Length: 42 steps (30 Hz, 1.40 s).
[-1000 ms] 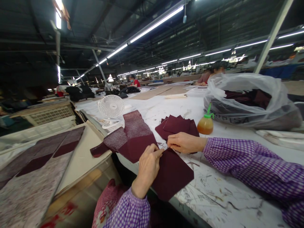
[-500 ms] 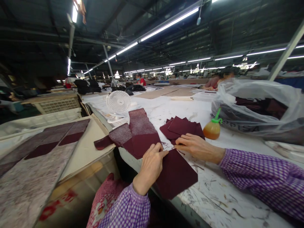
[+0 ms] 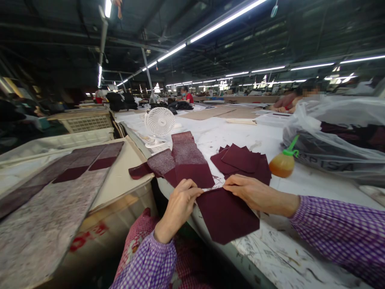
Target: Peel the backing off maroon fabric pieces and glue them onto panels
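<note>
A dark maroon fabric piece lies at the near edge of the white-topped table. My left hand pinches its upper left corner between thumb and fingers. At the upper right of the same edge, my right hand is closed in a pinch on it too. Just beyond my right hand spreads a fanned pile of maroon pieces. Past my left hand lie overlapping maroon pieces with a speckled greyish section, some reaching over the table's left edge.
A squeeze bottle of amber liquid with a green spout stands right of the pile, beside a clear plastic bag of dark cloth. A white fan is farther back. On the left, a bin carries board and long fabric strips. A co-worker sits across the table.
My right hand has gone from lying with fingers extended near the piece to pinching its edge. The piece's top edge now stretches between both hands. The view has shifted slightly left.
</note>
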### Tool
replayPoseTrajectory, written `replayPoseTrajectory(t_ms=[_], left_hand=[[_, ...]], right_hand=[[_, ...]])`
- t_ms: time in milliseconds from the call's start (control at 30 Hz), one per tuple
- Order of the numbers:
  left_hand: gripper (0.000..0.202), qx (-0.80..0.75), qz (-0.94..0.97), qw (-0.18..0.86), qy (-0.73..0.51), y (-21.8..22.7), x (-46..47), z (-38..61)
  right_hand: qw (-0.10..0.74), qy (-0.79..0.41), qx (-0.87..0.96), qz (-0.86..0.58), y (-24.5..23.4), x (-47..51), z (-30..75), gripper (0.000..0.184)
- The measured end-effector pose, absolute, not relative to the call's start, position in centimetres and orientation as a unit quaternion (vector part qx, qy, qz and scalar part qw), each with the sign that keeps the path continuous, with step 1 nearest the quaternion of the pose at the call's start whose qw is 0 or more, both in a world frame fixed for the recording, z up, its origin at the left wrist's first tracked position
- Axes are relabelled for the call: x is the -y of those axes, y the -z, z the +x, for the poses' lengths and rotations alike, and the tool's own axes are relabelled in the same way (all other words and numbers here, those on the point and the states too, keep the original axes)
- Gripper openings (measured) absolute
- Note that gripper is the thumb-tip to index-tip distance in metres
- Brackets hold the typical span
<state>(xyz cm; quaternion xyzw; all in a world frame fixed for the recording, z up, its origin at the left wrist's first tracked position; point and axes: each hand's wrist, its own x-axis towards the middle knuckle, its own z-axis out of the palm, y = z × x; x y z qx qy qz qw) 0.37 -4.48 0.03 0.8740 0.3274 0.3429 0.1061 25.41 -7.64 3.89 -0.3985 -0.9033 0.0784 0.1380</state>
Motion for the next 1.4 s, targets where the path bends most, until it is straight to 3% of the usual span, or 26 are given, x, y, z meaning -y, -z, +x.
replayPoseTrajectory(t_ms=[233,400,500,633,733,933,1133,1400], left_hand=[[0.031,-0.298,0.9,-0.047,-0.316,0.6,5.2,0.3],[0.028,-0.281,0.91,-0.081,-0.295,0.5,5.5,0.1],[0.027,-0.273,0.909,-0.038,-0.313,0.5,5.2,-0.2],[0.022,-0.29,0.854,0.137,-0.409,0.7,4.6,-1.1],[0.019,-0.315,0.819,0.201,-0.436,0.6,4.6,-1.7],[0.009,-0.36,0.846,0.135,-0.37,0.1,5.1,-0.7],[0.024,-0.355,0.857,0.077,-0.366,0.7,5.3,-0.2],[0.024,-0.284,0.884,0.081,-0.361,0.7,4.8,-2.2]], right_hand=[[0.073,-0.069,0.919,-0.381,-5.3,7.3,25.1,0.035],[0.0,0.002,0.929,-0.369,-6.0,7.1,24.1,0.049],[-0.064,0.052,0.925,-0.372,-6.7,7.0,22.8,0.058],[-0.12,0.086,0.917,-0.37,-7.7,7.0,21.4,0.064],[-0.135,0.094,0.914,-0.37,-7.9,6.9,21.2,0.065],[-0.126,0.122,0.916,-0.361,-7.1,6.9,21.5,0.067],[-0.113,0.135,0.924,-0.34,-7.0,6.9,21.6,0.067],[-0.125,0.177,0.918,-0.333,-7.0,6.9,19.8,0.063]])
